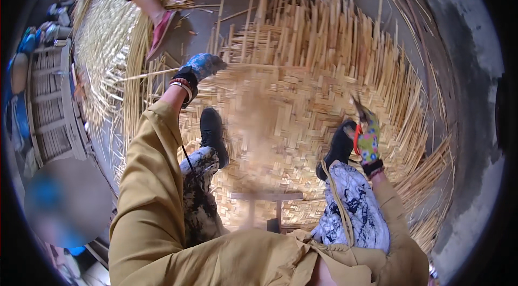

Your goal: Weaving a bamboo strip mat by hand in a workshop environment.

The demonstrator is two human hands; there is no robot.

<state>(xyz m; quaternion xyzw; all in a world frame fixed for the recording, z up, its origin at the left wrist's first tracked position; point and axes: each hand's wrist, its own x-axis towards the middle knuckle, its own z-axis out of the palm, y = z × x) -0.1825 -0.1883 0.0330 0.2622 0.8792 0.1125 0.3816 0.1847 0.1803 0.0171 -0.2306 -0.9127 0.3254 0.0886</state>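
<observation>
Beneath me spreads a woven bamboo mat [291, 108], with long loose strip ends standing out along its far and right edges. My left hand [202, 66], in a blue patterned glove, is closed at the mat's far left edge around a thin bamboo strip [148, 75]. That strip runs out leftward from the hand, and a pale strip continues to its right across the weave. Low on the right, near my right shoe, my right hand [370, 137] wears a yellow-green flowered glove. It grips red-handled shears [357, 139] with dark blades pointing away; motion blurs them slightly.
Another person's leg and pink shoe [160, 35] are at the far left. Piled bamboo strips [108, 43] lie beyond my left arm. A wooden slatted frame [51, 102] stands left; a grey wall [475, 124] bounds the right. My black shoes [213, 135] rest on the mat.
</observation>
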